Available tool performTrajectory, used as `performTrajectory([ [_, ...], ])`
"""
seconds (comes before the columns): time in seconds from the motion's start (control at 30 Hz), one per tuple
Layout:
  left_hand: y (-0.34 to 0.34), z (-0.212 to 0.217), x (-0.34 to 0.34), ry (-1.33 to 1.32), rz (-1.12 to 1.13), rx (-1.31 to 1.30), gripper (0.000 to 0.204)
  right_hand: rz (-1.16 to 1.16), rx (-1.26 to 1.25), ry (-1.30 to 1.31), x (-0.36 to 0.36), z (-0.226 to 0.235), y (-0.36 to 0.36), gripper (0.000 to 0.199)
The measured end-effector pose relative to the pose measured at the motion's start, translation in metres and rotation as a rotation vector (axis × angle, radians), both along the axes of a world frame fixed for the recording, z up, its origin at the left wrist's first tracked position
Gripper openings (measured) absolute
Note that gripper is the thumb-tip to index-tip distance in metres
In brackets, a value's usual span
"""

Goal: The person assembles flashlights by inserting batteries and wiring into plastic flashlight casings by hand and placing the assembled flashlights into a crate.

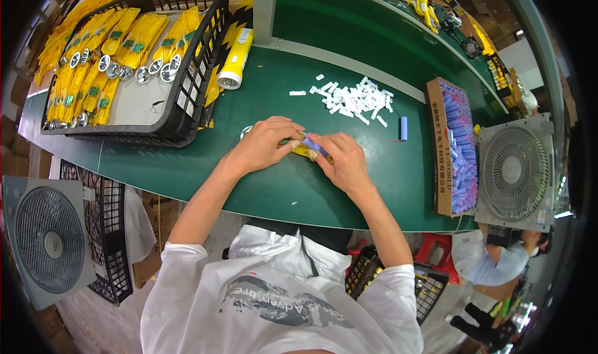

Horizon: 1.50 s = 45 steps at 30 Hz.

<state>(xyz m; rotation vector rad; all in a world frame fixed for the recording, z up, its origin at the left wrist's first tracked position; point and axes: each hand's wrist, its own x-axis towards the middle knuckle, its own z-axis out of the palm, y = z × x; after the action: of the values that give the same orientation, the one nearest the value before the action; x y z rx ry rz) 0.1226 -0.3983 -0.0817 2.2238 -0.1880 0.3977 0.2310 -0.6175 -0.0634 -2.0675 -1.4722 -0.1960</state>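
Both hands meet over the green bench (255,192). My left hand (269,143) is closed on a yellow flashlight housing (301,150), mostly hidden by the fingers. A round silver reflector (245,132) shows beyond its knuckles. My right hand (346,163) pinches a purple cylindrical battery (311,144) that lies against the yellow housing. Fingertip covers show on some of the fingers. Beyond my hands is a heap of small white plastic parts (358,99). To its right a single purple battery (403,128) stands apart, with a thin red wire by it.
A black crate (180,120) of yellow flashlight housings with reflectors stands at left. Beside it is a yellow-white flashlight (237,61). A cardboard box (443,148) of purple batteries sits at right, by a fan (514,170). Another fan (50,242) stands lower left. A person (498,260) is at lower right.
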Motion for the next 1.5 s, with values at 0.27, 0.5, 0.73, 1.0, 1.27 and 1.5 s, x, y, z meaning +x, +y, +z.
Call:
performTrajectory([
  [0.27, 0.013, -0.005, 0.0, 0.01, -0.053, 0.024, 0.016, 0.041, -0.221, -0.057, 0.0, 0.0, 0.0, 0.042],
  [0.5, 0.001, 0.009, -0.004, 0.021, -0.035, 0.055, 0.019, 0.102, -0.262, -0.091, -0.003, 0.011, -0.013, 0.06],
  [0.73, -0.008, 0.01, 0.0, 0.024, 0.019, 0.147, 0.022, -0.512, -0.065, 0.162, 0.088, 0.011, -0.116, 0.022],
  [1.0, -0.01, 0.014, 0.0, 0.028, 0.021, 0.121, 0.02, -0.896, -0.172, 0.183, 0.147, 0.023, -0.124, 0.03],
  [1.27, -0.007, 0.011, 0.001, 0.009, -0.001, 0.142, 0.02, -0.466, -0.472, 0.249, 0.163, 0.038, -0.07, 0.035],
  [1.5, -0.007, 0.015, 0.0, 0.042, -0.019, 0.147, 0.019, -0.378, -0.57, 0.247, 0.143, 0.03, -0.059, 0.026],
])
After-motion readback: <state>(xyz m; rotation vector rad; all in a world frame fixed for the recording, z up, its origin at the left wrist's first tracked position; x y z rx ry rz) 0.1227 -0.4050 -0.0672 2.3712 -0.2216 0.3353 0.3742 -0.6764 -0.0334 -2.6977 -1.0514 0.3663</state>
